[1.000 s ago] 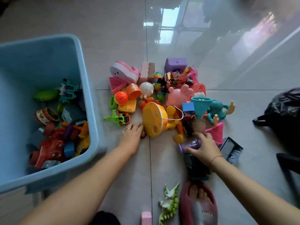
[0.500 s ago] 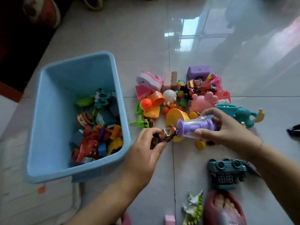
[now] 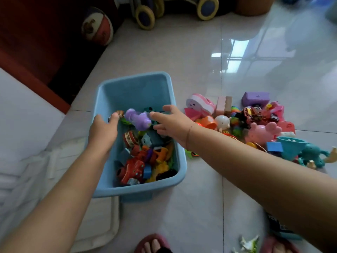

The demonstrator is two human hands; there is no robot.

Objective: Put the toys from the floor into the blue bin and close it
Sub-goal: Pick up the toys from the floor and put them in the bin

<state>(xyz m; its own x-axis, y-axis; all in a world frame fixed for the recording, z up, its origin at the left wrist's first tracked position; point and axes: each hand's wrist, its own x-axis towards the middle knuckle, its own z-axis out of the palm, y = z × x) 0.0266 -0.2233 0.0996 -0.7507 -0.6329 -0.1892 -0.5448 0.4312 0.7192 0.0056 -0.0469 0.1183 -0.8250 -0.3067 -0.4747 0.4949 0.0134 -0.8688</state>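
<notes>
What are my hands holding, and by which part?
Right hand: nothing; fingers spread, purple toy loose beside them over the blue bin. Left hand: small toy car at its fingertips, grip unclear.

Smeared by motion above the blue bin [image 3: 169, 83]: a purple toy [image 3: 138, 119], just beside the fingers of the right hand [image 3: 171, 123]; touching or apart, impossible to tell. Too small and blurred to name: a brownish toy [image 3: 119, 113] at the tips of the left hand [image 3: 103, 130]. Hidden in large part under the right forearm: a dark teal toy [image 3: 277, 227]. Cut off by the bottom edge: a slippered foot [image 3: 155, 243] and a green dinosaur [image 3: 249, 243]; by the top edge, a wheeled toy [image 3: 145, 17].
</notes>
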